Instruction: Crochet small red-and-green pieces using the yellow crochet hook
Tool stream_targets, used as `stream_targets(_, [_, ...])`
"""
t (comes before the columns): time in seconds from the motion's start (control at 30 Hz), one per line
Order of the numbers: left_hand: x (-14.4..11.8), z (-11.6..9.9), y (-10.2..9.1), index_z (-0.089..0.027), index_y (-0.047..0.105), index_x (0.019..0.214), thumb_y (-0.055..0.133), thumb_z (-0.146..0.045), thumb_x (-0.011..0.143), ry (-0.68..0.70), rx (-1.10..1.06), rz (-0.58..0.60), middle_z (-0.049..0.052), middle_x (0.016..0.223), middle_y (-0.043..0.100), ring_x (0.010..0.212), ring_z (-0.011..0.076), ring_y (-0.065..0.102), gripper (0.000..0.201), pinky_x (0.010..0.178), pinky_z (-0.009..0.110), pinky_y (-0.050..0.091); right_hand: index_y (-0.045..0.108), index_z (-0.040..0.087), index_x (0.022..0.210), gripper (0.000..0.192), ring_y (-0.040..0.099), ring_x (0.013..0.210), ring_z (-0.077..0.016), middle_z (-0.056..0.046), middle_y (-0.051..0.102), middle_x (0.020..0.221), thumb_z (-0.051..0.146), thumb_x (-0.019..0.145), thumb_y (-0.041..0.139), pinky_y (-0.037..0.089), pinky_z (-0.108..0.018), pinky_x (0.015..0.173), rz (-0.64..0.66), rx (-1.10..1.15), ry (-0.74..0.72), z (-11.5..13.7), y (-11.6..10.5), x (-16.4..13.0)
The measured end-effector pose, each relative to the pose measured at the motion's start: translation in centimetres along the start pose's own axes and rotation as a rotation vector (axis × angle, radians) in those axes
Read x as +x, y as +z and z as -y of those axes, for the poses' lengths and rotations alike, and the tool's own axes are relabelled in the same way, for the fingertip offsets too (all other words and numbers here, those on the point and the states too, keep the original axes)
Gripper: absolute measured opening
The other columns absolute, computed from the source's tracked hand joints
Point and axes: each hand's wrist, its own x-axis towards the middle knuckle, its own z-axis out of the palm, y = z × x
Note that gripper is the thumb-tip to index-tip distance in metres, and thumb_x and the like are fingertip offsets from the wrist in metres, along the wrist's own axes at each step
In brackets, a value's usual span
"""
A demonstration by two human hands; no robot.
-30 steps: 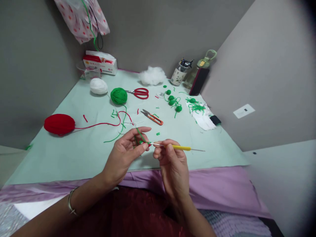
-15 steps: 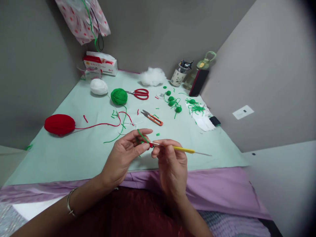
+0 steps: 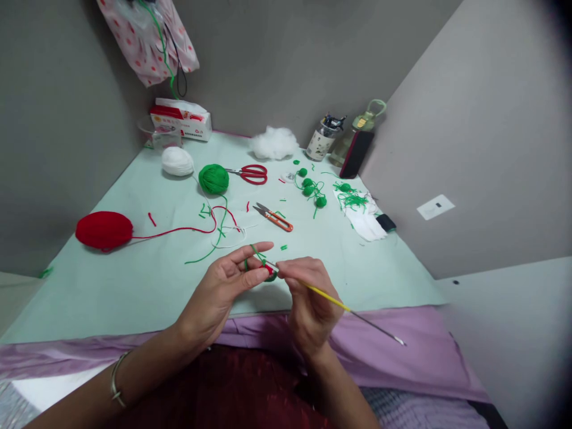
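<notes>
Between thumb and fingers, my left hand (image 3: 227, 277) pinches a small red and green crochet piece (image 3: 269, 274). Green yarn (image 3: 255, 251) runs over its raised index finger. My right hand (image 3: 315, 295) grips a yellow-handled crochet hook (image 3: 328, 296) like a pen. The hook's thin front end meets the yarn at the piece, while its metal rear end points down to the right. Whether the hook tip sits inside a stitch is too small to tell. Beyond my hands lie orange thread snips (image 3: 273, 217) and loose white yarn (image 3: 232, 236).
A red yarn ball (image 3: 104, 230), green yarn ball (image 3: 213, 179) and white yarn ball (image 3: 177, 161) lie left. Red-handled scissors (image 3: 254, 174), stuffing (image 3: 274, 143) and small green crocheted balls (image 3: 307, 189) are farther back. A bottle (image 3: 364, 122), phone (image 3: 356, 155) and pen cup (image 3: 320, 142) stand by the wall.
The hook has tilted, its rear end swinging down from nearly level. More of the red and green piece shows below my left fingertips. My view has shifted slightly.
</notes>
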Motion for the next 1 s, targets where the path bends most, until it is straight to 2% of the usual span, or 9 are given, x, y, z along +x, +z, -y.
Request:
stream_targets(0.1, [-0.2,0.0,0.0,-0.026,0.082,0.112,0.090,-0.026,0.077,0.004,0.012,0.015,-0.003,0.080,0.063,0.078,0.0102,0.059,0.036,0.082,0.022,0.048,0.080,0.031,0.103,0.022,0.069,0.085,-0.0180,-0.003,0.076,0.091,0.016,0.097,0.064,0.056,-0.035,0.076,-0.005,0.132,0.116,-0.2,-0.3,0.4])
stream_targets(0.27, [-0.4,0.1,-0.3,-0.029,0.080,0.115,0.089,-0.025,0.078,0.067,0.111,0.023,-0.002,0.084,0.068,0.083,0.0125,0.059,0.038,0.082,0.023,0.048,0.079,0.025,0.091,0.011,0.064,0.068,-0.0147,-0.002,0.070,0.080,0.028,0.094,0.069,0.053,-0.031,0.064,0.030,0.409,0.311,-0.5,-0.7,1.0])
stream_targets(0.47, [-0.1,0.0,-0.8,-0.034,0.079,0.115,0.086,-0.021,0.083,0.238,0.238,-0.019,-0.004,0.089,0.071,0.086,0.0108,0.061,0.036,0.085,0.021,0.047,0.080,0.023,0.091,0.012,0.065,0.067,-0.0142,-0.003,0.072,0.083,0.029,0.093,0.070,0.053,-0.031,0.065,0.111,0.405,0.390,-0.4,-1.1,0.7])
stream_targets(0.6, [-0.1,0.0,-0.8,-0.032,0.079,0.116,0.086,-0.022,0.083,0.237,0.256,-0.059,-0.004,0.086,0.070,0.084,0.0108,0.059,0.036,0.083,0.021,0.047,0.081,0.029,0.099,0.019,0.069,0.076,-0.0156,-0.003,0.076,0.092,0.019,0.096,0.066,0.057,-0.031,0.069,0.107,0.270,0.286,0.0,-1.2,0.1])
stream_targets(0.7, [-0.2,0.1,-0.5,-0.030,0.079,0.119,0.088,-0.024,0.081,0.148,0.195,-0.019,-0.003,0.082,0.066,0.081,0.0106,0.059,0.039,0.081,0.021,0.047,0.080,0.033,0.112,0.034,0.073,0.090,-0.0178,-0.004,0.078,0.101,0.008,0.094,0.065,0.060,-0.032,0.074,0.119,-0.004,0.057,0.3,-1.2,-0.3])
stream_targets(0.8, [-0.3,0.4,-0.2,-0.029,0.079,0.121,0.089,-0.026,0.079,0.049,0.078,0.045,-0.003,0.081,0.066,0.080,0.0102,0.061,0.043,0.082,0.022,0.049,0.074,0.036,0.126,0.049,0.074,0.091,-0.0188,-0.005,0.078,0.105,0.002,0.092,0.065,0.062,-0.033,0.073,0.120,-0.164,-0.143,0.1,-1.2,-0.6])
stream_targets(0.9, [-0.4,0.5,-0.2,-0.029,0.079,0.119,0.089,-0.027,0.079,0.001,0.033,0.082,-0.003,0.082,0.068,0.081,0.0101,0.062,0.041,0.081,0.021,0.049,0.074,0.036,0.127,0.049,0.074,0.091,-0.0191,-0.005,0.077,0.106,0.003,0.092,0.065,0.063,-0.034,0.074,0.092,-0.178,-0.155,0.0,-1.0,-0.7])
stream_targets(1.0, [-0.4,0.5,-0.3,-0.029,0.080,0.116,0.089,-0.028,0.080,0.013,0.066,0.068,-0.002,0.083,0.069,0.083,0.0102,0.062,0.037,0.081,0.020,0.049,0.078,0.033,0.117,0.040,0.073,0.091,-0.0170,-0.004,0.076,0.103,0.004,0.093,0.065,0.062,-0.032,0.076,0.086,-0.088,-0.033,0.2,-0.9,-0.5])
